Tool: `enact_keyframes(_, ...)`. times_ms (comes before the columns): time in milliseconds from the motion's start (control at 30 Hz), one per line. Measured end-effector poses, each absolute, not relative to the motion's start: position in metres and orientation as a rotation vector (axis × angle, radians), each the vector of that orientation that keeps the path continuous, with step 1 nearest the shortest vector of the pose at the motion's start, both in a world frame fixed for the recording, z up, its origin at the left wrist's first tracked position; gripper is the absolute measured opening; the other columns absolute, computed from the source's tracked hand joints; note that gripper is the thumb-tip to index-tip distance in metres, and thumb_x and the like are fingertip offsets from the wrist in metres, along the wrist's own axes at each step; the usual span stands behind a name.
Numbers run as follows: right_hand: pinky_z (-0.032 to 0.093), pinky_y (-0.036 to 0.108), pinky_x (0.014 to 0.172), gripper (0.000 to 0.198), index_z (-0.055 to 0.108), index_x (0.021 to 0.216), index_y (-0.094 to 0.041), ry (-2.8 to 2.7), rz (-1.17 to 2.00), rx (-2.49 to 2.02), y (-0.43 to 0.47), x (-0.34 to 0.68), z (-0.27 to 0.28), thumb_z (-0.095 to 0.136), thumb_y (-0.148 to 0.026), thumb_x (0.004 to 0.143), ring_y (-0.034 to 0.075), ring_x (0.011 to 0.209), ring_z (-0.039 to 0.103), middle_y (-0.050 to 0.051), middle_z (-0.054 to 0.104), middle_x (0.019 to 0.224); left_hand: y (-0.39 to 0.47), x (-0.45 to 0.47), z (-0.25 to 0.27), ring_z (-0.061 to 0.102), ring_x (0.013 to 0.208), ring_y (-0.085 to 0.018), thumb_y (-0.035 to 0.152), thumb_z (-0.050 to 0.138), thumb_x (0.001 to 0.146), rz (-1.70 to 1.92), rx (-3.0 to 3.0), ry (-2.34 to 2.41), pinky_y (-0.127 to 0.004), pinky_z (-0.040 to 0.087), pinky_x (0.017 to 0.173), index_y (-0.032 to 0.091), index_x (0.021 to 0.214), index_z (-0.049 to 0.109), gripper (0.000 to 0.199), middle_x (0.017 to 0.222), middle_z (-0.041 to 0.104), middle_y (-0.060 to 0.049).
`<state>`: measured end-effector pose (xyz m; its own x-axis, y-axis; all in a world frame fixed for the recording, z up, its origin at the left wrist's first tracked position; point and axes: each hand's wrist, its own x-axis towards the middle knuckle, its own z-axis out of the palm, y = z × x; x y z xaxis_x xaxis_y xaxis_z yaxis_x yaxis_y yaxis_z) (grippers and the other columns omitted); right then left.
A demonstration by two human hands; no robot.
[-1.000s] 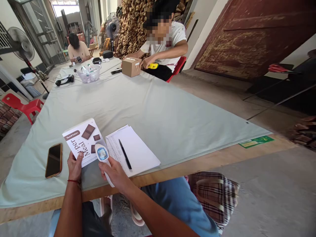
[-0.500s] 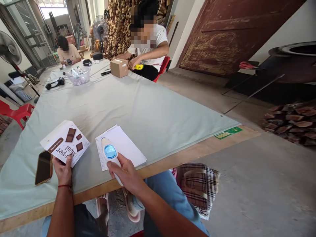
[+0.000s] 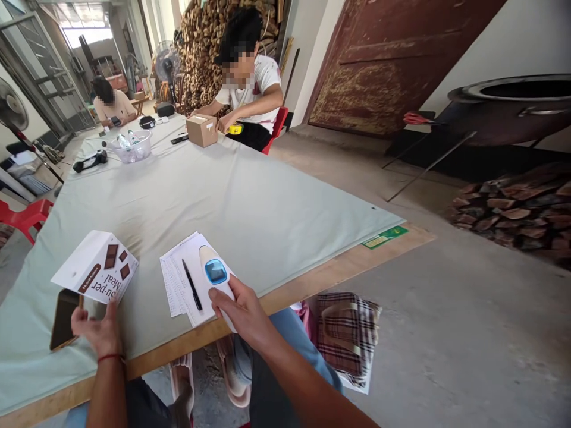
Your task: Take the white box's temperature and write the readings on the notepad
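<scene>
A white "Su-per Meal" packet (image 3: 100,267) with chocolate pictures stands tilted at the left of the table, partly over a phone (image 3: 62,324). My left hand (image 3: 99,330) is just below the packet's near edge, thumb and fingers apart; the thumb overlaps that edge. My right hand (image 3: 243,309) is wrapped round a white infrared thermometer (image 3: 216,271) with a blue-framed screen. The thermometer is above the right side of some papers (image 3: 172,279). On those sheets lies a black pen (image 3: 193,285).
Farther up the cloth-covered table (image 3: 214,196) are a clear basin (image 3: 134,150) with bottles and a cardboard box (image 3: 202,131). A person (image 3: 254,89) sits beside that box, another (image 3: 113,104) at the far end. A plaid bag (image 3: 345,339) rests below the table edge.
My left hand has slid down along the packet, and its fingers have spread. The thermometer has moved right, uncovering the pen. Its screen looks darker. The whole view has shifted.
</scene>
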<state>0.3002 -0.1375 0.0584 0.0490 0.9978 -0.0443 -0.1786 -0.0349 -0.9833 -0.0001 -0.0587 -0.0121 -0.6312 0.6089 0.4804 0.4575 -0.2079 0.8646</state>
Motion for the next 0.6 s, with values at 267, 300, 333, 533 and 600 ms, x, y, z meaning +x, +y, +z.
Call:
enact_keyframes(267, 0.045, 0.03, 0.068, 0.038, 0.059, 0.112, -0.02, -1.213, 0.925, -1.406, -0.117, 0.333, 0.041, 0.054, -0.046, 0.085, 0.021, 0.076, 0.06, 0.003, 0.065, 0.08, -0.066, 0.079, -0.023, 0.056, 0.1, -0.022, 0.037, 0.06, 0.081, 1.371, 1.794, 1.598, -0.04, 0.046, 0.093, 0.021, 0.103, 0.054, 0.028, 0.104, 0.057, -0.007)
enact_keyframes(300, 0.045, 0.031, 0.073, 0.04, 0.057, 0.118, -0.021, -1.285, 0.802, -1.528, -0.109, 0.338, 0.037, 0.055, -0.043, 0.085, 0.023, 0.086, 0.061, 0.005, 0.067, 0.093, -0.055, 0.083, -0.02, 0.056, 0.101, -0.023, 0.036, 0.058, 0.081, 1.313, 1.878, 1.57, -0.04, 0.046, 0.092, 0.021, 0.103, 0.055, 0.026, 0.104, 0.058, -0.007)
enact_keyframes(333, 0.045, 0.032, 0.077, 0.043, 0.055, 0.124, -0.021, -1.37, 0.684, -1.667, -0.1, 0.342, 0.035, 0.057, -0.041, 0.086, 0.024, 0.094, 0.061, 0.008, 0.066, 0.104, -0.044, 0.085, -0.018, 0.057, 0.101, -0.024, 0.034, 0.057, 0.08, 1.289, 1.955, 1.565, -0.041, 0.046, 0.092, 0.021, 0.1, 0.056, 0.024, 0.102, 0.06, -0.008)
enact_keyframes(533, 0.042, 0.033, 0.081, 0.044, 0.053, 0.129, -0.016, -1.767, 0.366, -2.153, -0.051, 0.362, 0.025, 0.06, -0.035, 0.089, 0.028, 0.1, 0.061, 0.014, 0.065, 0.108, -0.011, 0.078, -0.025, 0.058, 0.092, -0.025, 0.027, 0.054, 0.077, 1.3, 2.128, 1.661, -0.044, 0.045, 0.09, 0.021, 0.081, 0.054, 0.007, 0.091, 0.061, -0.008)
enact_keyframes(600, 0.042, 0.037, 0.085, 0.04, 0.057, 0.123, -0.013, -1.783, 0.256, -2.161, -0.047, 0.36, 0.022, 0.061, -0.033, 0.089, 0.031, 0.105, 0.058, 0.018, 0.063, 0.111, -0.014, 0.078, -0.029, 0.058, 0.094, -0.025, 0.03, 0.056, 0.079, 1.26, 2.181, 1.638, -0.044, 0.045, 0.091, 0.021, 0.08, 0.055, 0.009, 0.095, 0.062, -0.008)
